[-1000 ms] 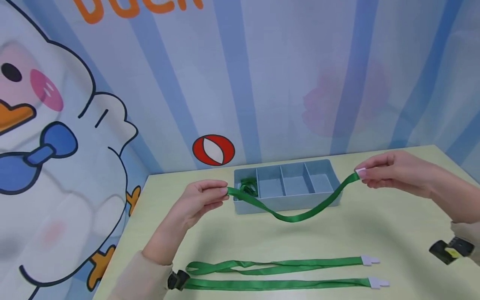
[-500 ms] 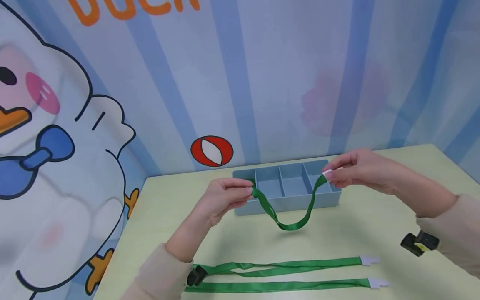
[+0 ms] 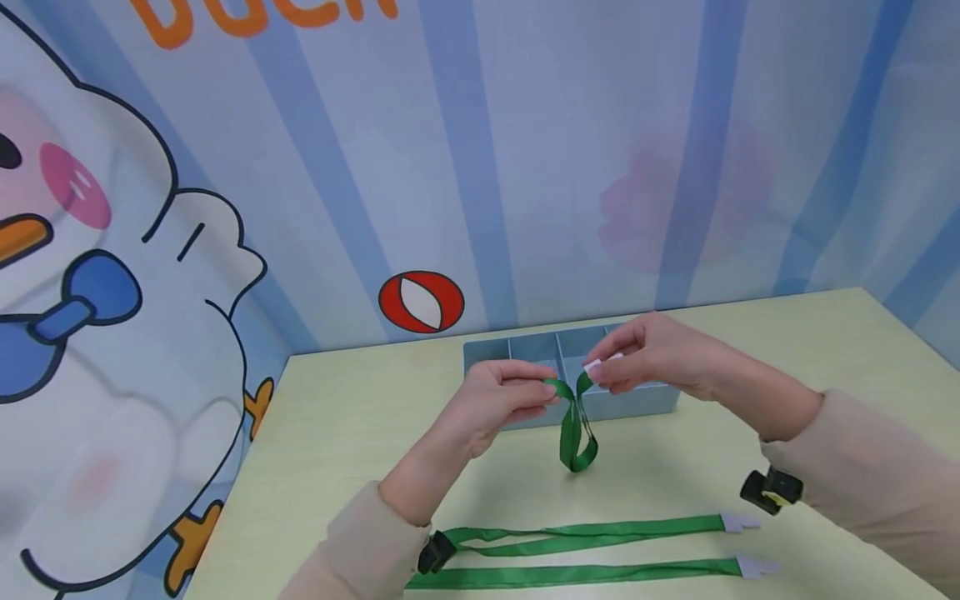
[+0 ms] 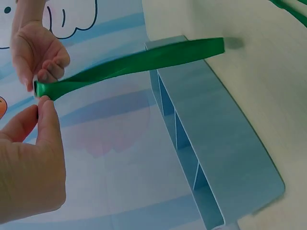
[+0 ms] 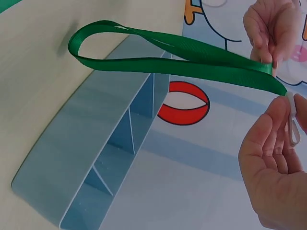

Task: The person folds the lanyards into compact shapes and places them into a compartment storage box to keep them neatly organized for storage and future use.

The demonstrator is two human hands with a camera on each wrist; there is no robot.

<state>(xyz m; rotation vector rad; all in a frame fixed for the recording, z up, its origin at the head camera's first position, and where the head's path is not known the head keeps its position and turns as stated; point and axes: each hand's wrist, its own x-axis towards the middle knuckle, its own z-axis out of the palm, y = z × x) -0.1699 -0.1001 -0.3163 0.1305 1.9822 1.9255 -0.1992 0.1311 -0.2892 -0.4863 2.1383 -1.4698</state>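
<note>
A green lanyard (image 3: 570, 437) hangs in a short folded loop above the table, in front of the grey-blue divided tray (image 3: 626, 406). My left hand (image 3: 487, 406) pinches one end of it between thumb and fingers. The other end, with its white plastic clip (image 5: 291, 115), is pinched by my right hand (image 3: 667, 358). The two hands are close together, a small gap apart. In the left wrist view, the lanyard's strap (image 4: 139, 63) stretches across the tray's side. My left hand and the lanyard cover part of the tray in the head view.
Two more green lanyards, a rear one (image 3: 600, 530) and a front one (image 3: 592, 575), lie flat side by side near me, white clips to the right. The left sleeve covers their left ends. Behind the pale table (image 3: 780, 375) stands a printed backdrop (image 3: 570, 167).
Both hands have moved toward each other, left hand rightward and right hand leftward. The lanyard, earlier spread in a wide sag, now hangs folded. My left hand has come in front of the tray.
</note>
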